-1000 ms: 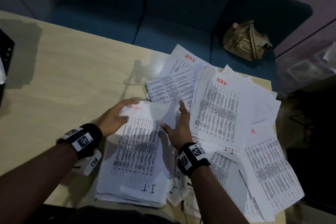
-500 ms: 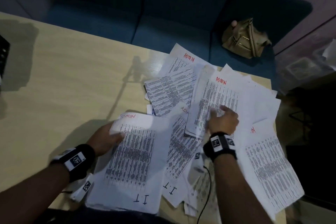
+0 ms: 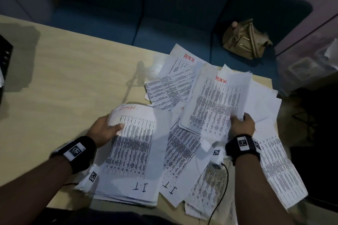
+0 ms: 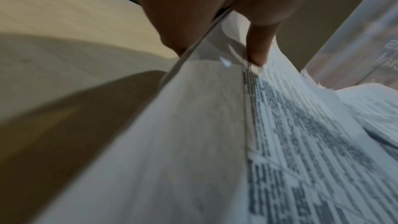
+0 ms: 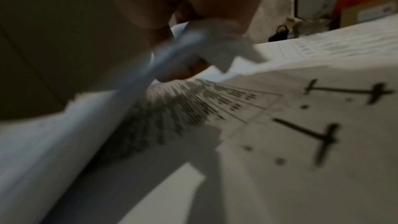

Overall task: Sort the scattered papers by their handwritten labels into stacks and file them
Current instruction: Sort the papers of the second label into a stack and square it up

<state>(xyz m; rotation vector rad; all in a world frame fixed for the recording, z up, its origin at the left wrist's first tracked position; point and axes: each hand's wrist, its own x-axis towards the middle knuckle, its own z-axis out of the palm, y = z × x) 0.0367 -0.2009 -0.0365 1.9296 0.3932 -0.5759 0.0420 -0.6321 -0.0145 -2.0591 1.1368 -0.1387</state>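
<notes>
Hands at work over a pale, wood-grained table (image 3: 54, 82): the left hand (image 3: 105, 130) grips the far edge of a thick stack (image 3: 131, 153) of thin white printed sheets, thumb pressed on the dense table of text, fingers tucked beneath. That stack, marked "ADMIN" in red at its far end and "I.T." in black at its near end, lies at the table's near edge. Scattered papers (image 3: 182, 93) overlap in a loose fan to the right. From them the right hand (image 3: 241, 127) pinches the crumpled lower corner of an "ADMIN" sheet (image 3: 217, 100). Behind, a tan leather bag (image 3: 245, 39) rests on a blue upholstered sofa (image 3: 164, 23).
</notes>
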